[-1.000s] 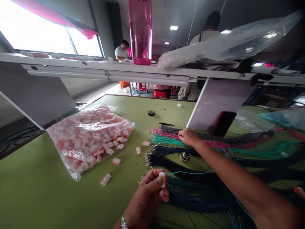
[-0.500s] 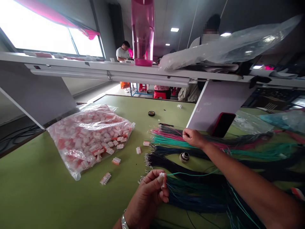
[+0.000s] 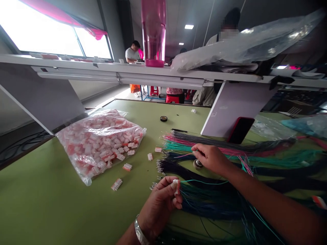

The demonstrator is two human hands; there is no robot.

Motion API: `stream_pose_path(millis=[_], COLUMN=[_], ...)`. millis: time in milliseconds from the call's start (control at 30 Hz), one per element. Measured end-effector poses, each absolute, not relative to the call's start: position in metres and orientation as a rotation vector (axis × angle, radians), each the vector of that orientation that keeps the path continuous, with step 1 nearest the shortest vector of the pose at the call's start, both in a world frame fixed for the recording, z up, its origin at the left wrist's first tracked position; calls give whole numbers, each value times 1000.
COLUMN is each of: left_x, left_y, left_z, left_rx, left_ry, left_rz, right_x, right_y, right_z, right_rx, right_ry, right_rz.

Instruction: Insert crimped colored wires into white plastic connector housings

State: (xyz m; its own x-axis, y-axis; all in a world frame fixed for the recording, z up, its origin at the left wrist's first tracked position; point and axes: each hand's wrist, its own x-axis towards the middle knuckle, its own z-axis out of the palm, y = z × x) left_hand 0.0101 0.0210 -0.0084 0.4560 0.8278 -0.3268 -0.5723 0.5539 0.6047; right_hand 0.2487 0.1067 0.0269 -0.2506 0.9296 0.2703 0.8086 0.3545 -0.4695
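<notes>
Pinched in my left hand (image 3: 165,197) is a small white and orange connector housing (image 3: 176,186), with a green wire (image 3: 201,181) running out of it to the right. My right hand (image 3: 208,157) is closed on a pink wire (image 3: 183,155), whose free end points left. Beneath and around both hands lie bundles of cut wires: grey, pink (image 3: 176,139), green (image 3: 176,146) and dark blue or black (image 3: 178,169). Their metal-tipped ends face left. A round metal piece (image 3: 197,164) sits just below my right hand, partly covered by it.
A clear bag (image 3: 102,136) of connector housings lies open at left, with several loose housings (image 3: 127,167) beside it. Black tape (image 3: 164,118) lies farther back. A phone (image 3: 240,130) leans on the shelf support. The shelf (image 3: 107,68) crosses above, carrying a pink bottle (image 3: 154,37). People are beyond.
My right hand has drawn a pink wire out of the bundle and come down and slightly toward me with it. My left hand still holds the connector housing in nearly the same place.
</notes>
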Motion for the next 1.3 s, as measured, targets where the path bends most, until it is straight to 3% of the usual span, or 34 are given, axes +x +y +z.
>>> stream_pose_path(millis=[200, 467, 767, 1133, 1300], left_x=[10, 11, 13, 14, 14], left_y=[22, 21, 18, 17, 17], left_z=[-9, -5, -2, -2, 1], left_rx=[441, 436, 442, 448, 472], left_ry=[640, 641, 643, 666, 719], left_rz=[905, 892, 863, 837, 840], right_x=[248, 211, 201, 200, 198], right_y=[106, 52, 34, 28, 25], right_z=[39, 56, 37, 32, 32], right_rx=[-1535, -1038, -1262, -1202, -1138], right_ry=[-2054, -2177, -1946, -2008, -2117], right_rz=[298, 556, 898, 773, 504])
